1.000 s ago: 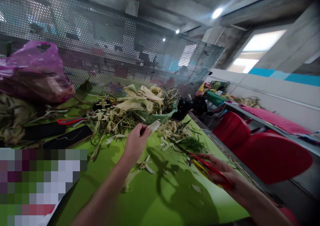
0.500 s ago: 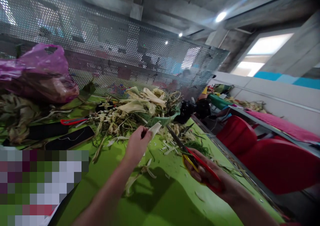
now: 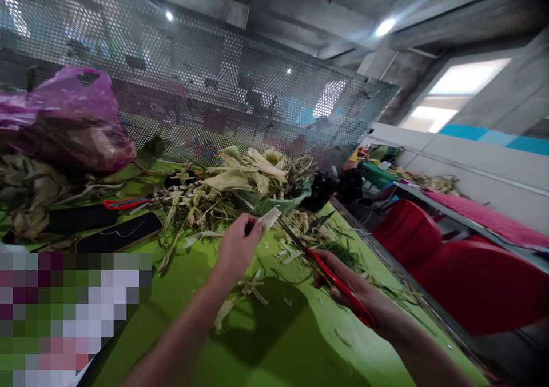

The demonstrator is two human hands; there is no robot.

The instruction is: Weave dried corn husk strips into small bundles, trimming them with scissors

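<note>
Beside pale strip (image 3: 269,219): red-handled scissors (image 3: 326,270), now nearer.

Left hand (image 3: 237,250) and right hand (image 3: 359,291) are bare (slim forearms (image 3: 189,315) too).

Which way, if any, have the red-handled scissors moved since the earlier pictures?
Yes: judged against the green bowl, the scissors have moved leftward and forward, now nearer the pale strip in the left hand.
</note>
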